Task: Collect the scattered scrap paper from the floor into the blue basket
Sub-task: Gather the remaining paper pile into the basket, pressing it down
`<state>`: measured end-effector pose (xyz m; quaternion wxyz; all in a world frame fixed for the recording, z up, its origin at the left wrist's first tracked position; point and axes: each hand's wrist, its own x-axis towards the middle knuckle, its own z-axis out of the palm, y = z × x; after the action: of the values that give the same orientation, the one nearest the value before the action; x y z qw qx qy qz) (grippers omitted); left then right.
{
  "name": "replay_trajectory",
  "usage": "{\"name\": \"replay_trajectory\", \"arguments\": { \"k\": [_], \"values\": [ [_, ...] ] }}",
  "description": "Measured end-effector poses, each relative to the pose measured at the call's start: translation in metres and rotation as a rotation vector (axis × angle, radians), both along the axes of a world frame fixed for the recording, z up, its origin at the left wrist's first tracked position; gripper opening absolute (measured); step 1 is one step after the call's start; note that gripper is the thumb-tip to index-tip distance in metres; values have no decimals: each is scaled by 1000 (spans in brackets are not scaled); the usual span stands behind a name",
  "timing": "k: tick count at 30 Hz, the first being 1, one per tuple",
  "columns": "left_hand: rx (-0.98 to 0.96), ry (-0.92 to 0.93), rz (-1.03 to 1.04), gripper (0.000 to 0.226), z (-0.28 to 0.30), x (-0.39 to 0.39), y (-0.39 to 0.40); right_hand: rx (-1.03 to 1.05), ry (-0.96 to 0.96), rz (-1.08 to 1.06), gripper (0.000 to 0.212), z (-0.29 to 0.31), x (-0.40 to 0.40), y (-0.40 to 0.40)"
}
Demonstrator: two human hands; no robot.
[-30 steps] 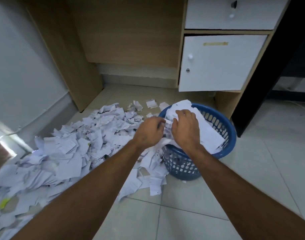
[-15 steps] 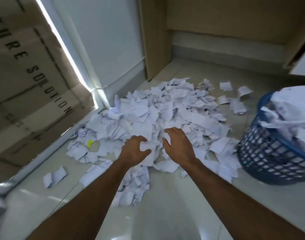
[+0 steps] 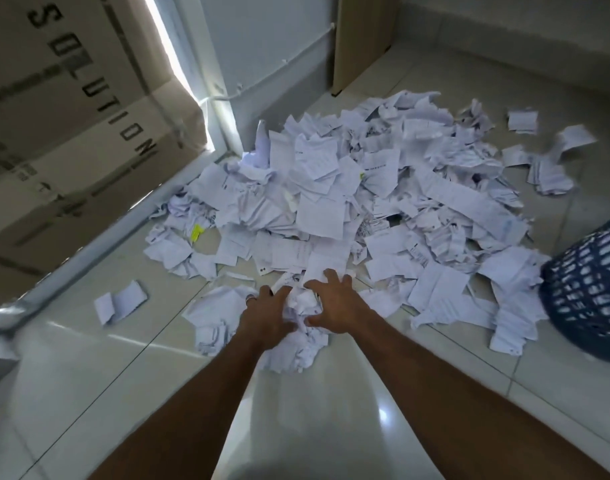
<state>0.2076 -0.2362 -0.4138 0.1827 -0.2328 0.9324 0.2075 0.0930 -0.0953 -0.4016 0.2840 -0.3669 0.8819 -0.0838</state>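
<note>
— Presently, where is the scrap paper [image 3: 348,188]?
— Heaped on the floor, blue basket [image 3: 589,299] beside it. Left hand [image 3: 267,315] and right hand [image 3: 334,306] cup a crumpled wad, fingers curled round it
— Handling?
— Light, limp, slippery; likely sheds pieces, so scoop from beneath

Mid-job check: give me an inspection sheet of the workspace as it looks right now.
Surface: glossy tiled floor, light glare on it.
Job's things: large paper pile on the floor; blue basket at right edge, contents out of view.
Clutter: stray scraps apart from the pile, one at left, some at far right; yellow bit in the pile.
Hands: left hand and right hand gather a crumpled wad at the pile's near edge.
Cables: thin white cable along the wall.
Surroundings: printed cardboard box left, wooden desk panel behind.
</note>
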Motion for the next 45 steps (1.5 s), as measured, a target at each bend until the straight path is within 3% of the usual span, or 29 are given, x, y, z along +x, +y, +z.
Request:
{"name": "replay_trajectory", "arguments": {
  "k": [5, 7, 15, 18, 25, 31, 35, 39, 45],
  "values": [
    [199, 136, 95, 67, 2, -4, -2, -260, 7, -151, 26, -11, 2, -2],
    [263, 213, 149, 60, 7, -7, -1, -366, -45, -234, 15, -8, -2, 3],
    [321, 438, 180, 42, 79, -35, 8, -701, -47, -399, 21, 61, -24, 39],
    [348, 529, 166, 28, 121, -52, 21, -774, -16, -410, 11, 107, -37, 55],
    [320, 751, -1, 38, 225, -105, 76, -840, 220, -460, 14, 218, -71, 122],
    [334, 907, -208, 34, 308, -170, 184, -955, 465, -615, 23, 294, -104, 222],
    [438, 920, -324, 31, 334, -213, 268, -991, 566, -748, 28, 318, -122, 301],
    [630, 875, -402, 34, 343, -239, 357, -931, 638, -881, 47, 324, -131, 376],
    [921, 653, -406, 39, 294, -263, 456, -798, 667, -1023, 56, 290, -141, 454]
  ]
}}
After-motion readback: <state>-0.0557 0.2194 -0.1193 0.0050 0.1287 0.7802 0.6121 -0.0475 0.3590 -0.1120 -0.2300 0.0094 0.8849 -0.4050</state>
